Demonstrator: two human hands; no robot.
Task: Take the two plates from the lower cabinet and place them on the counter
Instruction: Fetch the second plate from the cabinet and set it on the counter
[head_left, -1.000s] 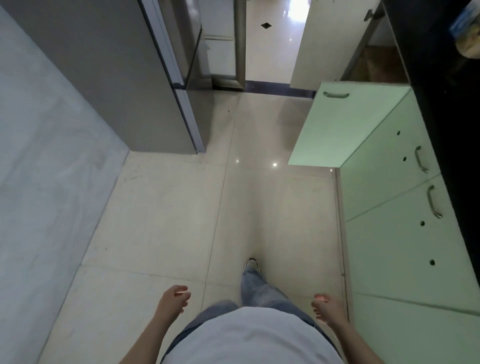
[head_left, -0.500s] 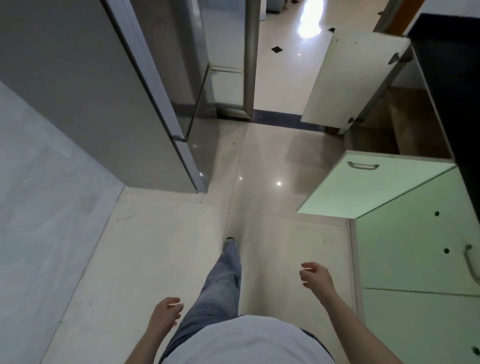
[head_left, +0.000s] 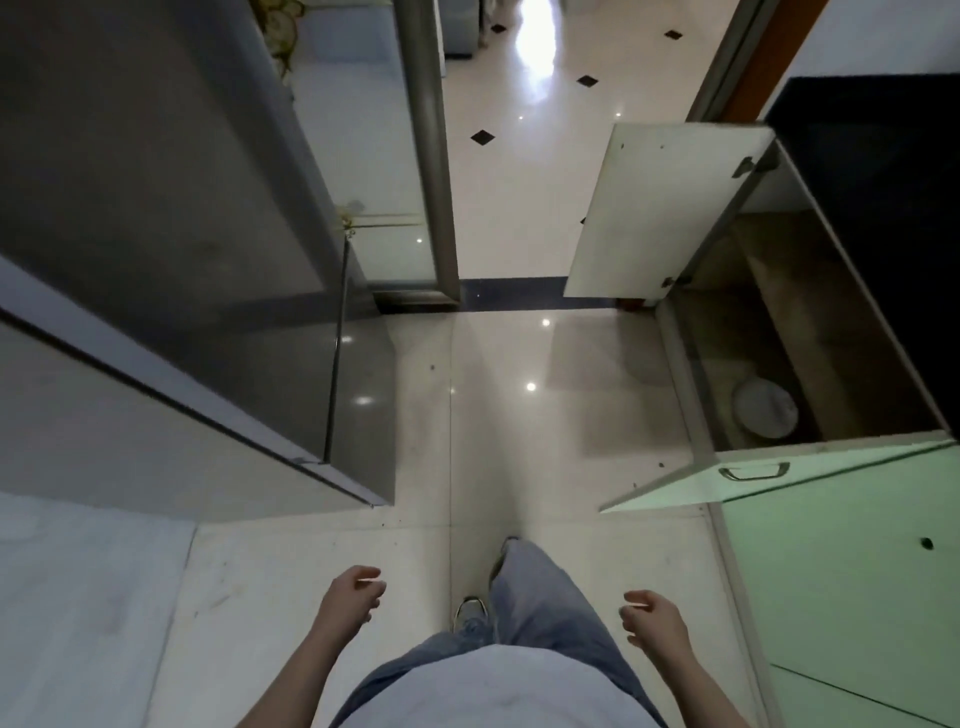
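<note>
From my remote feed, the lower cabinet (head_left: 737, 322) on the right stands open, with its white door (head_left: 660, 208) and green door (head_left: 810, 461) swung out over the floor (head_left: 493, 415). On the cabinet's bottom, near the green door, lies a white plate (head_left: 766, 408); I cannot tell whether a second one sits under it. The black table (head_left: 883, 182) runs above the cabinet. The left grip (head_left: 350, 597) and right grip (head_left: 652, 621) hang on either side of the legs, fingers loosely curled and holding nothing, well apart from the plate.
</note>
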